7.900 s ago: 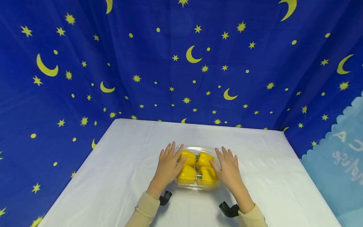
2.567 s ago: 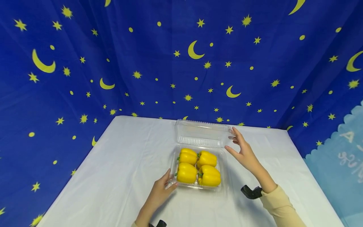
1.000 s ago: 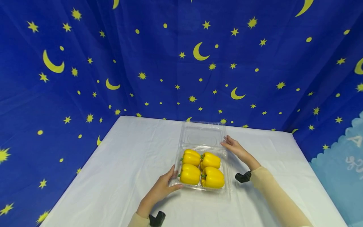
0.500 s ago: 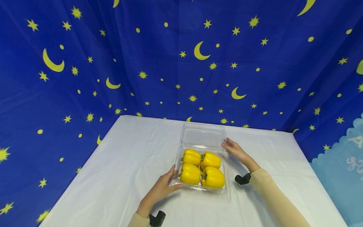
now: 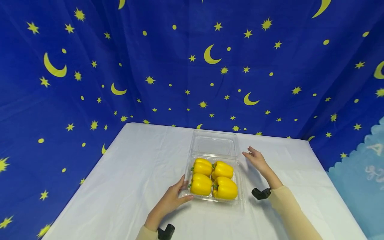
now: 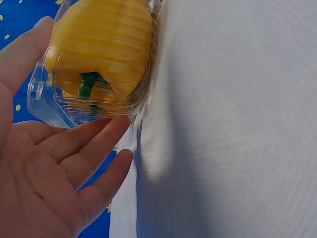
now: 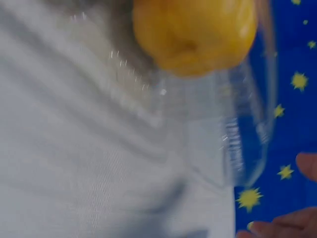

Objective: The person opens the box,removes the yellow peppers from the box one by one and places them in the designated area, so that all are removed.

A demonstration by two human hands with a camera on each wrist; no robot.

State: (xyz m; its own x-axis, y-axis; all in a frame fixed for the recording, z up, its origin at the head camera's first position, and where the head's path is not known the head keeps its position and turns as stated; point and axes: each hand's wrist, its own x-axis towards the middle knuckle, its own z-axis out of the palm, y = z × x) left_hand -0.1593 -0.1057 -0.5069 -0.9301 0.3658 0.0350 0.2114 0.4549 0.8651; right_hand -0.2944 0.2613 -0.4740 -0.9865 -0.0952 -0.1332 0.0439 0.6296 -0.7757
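Observation:
A clear plastic container holds several yellow peppers (image 5: pixel 201 184) with green stems, seen from above in the head view. Its lid (image 5: pixel 214 145) lies folded back toward the curtain. The left hand (image 5: pixel 170 200) rests at the container's front left corner, thumb along the front edge and fingers by the left side; in the left wrist view this hand (image 6: pixel 54 168) has its fingertips at the clear wall beside a pepper (image 6: pixel 106 47). To the right of the lid, the right hand (image 5: pixel 260 163) is held apart from the container, fingers loosely extended. The right wrist view is blurred and shows only some fingers (image 7: pixel 292 223).
A white cloth (image 5: pixel 135 160) covers the table. Behind and to the left hangs a blue curtain (image 5: pixel 168 66) with yellow moons and stars. A light blue cloth with lettering (image 5: pixel 354 176) hangs at the right. Black devices are at both wrists.
Since about eight seconds ago the lid has been opened and laid back. In the last half second the right hand moved away from the lid, to the right. The left hand stayed put.

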